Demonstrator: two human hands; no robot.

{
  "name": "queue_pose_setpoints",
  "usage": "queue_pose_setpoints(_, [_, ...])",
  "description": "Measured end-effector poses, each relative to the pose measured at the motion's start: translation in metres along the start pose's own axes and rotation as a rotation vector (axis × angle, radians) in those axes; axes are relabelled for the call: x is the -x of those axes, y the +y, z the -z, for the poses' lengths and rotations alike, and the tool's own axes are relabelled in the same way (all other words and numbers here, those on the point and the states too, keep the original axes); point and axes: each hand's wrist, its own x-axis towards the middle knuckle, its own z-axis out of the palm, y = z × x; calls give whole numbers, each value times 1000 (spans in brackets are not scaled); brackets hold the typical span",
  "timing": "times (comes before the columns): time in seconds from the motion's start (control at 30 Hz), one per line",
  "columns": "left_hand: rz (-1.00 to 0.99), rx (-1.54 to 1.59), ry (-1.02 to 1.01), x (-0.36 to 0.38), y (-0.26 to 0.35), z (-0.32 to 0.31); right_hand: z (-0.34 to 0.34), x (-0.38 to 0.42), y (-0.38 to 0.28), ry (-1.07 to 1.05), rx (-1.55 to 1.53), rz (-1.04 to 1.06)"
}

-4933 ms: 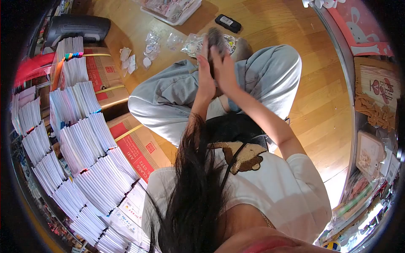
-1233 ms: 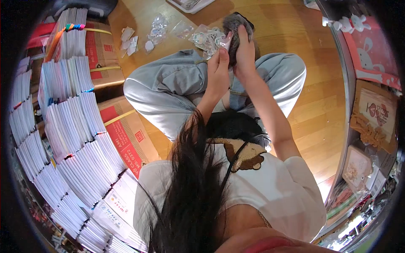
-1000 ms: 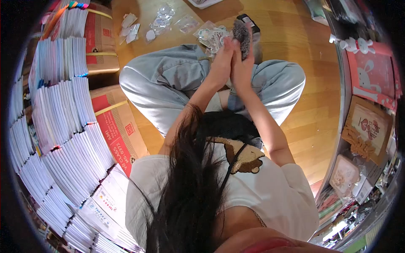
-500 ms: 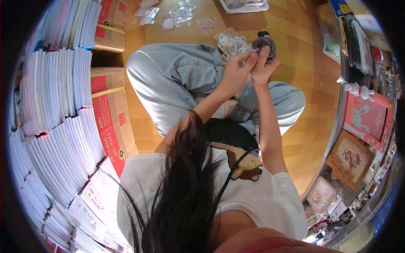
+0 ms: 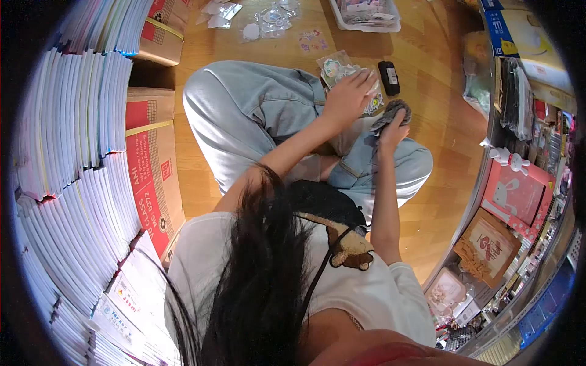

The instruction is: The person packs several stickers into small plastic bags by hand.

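My left hand [image 5: 350, 97] lies over a pile of cut-out stickers in clear plastic [image 5: 332, 68], fingers stretched out and apart; its palm hides part of the pile. In my right hand [image 5: 392, 134] is a grey fuzzy bundle [image 5: 397, 113], closed between thumb and fingers above my bent knee. Its exact kind is not clear. A black oblong item with a white barcode label [image 5: 389, 78] rests on the floor just beyond the bundle, right of the stickers.
Further out on the wooden floor lie clear plastic packets [image 5: 273, 21], a small sticker sheet [image 5: 313, 41] and a white tray of packets [image 5: 366, 26]. Stacked booklets [image 5: 85, 110] and cartons [image 5: 152, 177] line the left. Shelving with a pink bunny frame [image 5: 516, 192] borders the right.
My hands have moved apart from being together at the grey bundle. The left is now over the stickers; the right has come nearer with the bundle. The black item now shows fully.
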Motion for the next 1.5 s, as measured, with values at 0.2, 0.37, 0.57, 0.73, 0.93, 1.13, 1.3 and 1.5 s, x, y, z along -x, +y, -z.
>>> queue_pose_setpoints(0.2, [-16, -300, -348, 12, -21, -14, -17, 12, 40, -145, 98, -50])
queue_pose_setpoints(0.37, [152, -603, -438, -56, -74, 61, -24, 15, 44, -52, 167, 103])
queue_pose_setpoints(0.57, [562, -927, -434, -66, -249, 117, -25, 18, 34, -47, 219, 96])
queue_pose_setpoints(0.73, [517, -771, -554, -44, -254, 118, -24, 15, 42, -54, 247, 150])
queue_pose_setpoints(0.93, [408, -656, -520, -40, -276, 116, -26, 13, 49, -73, 273, 98])
queue_pose_setpoints(1.13, [480, -403, -531, -58, -247, 134, -23, 10, 47, -120, 211, 93])
queue_pose_setpoints(1.3, [807, 937, -51, -39, -122, 120, -14, -2, 29, -1, -156, -309])
queue_pose_setpoints(1.5, [844, 1184, -72, -23, -21, 80, 29, 13, -74, 43, -796, -297])
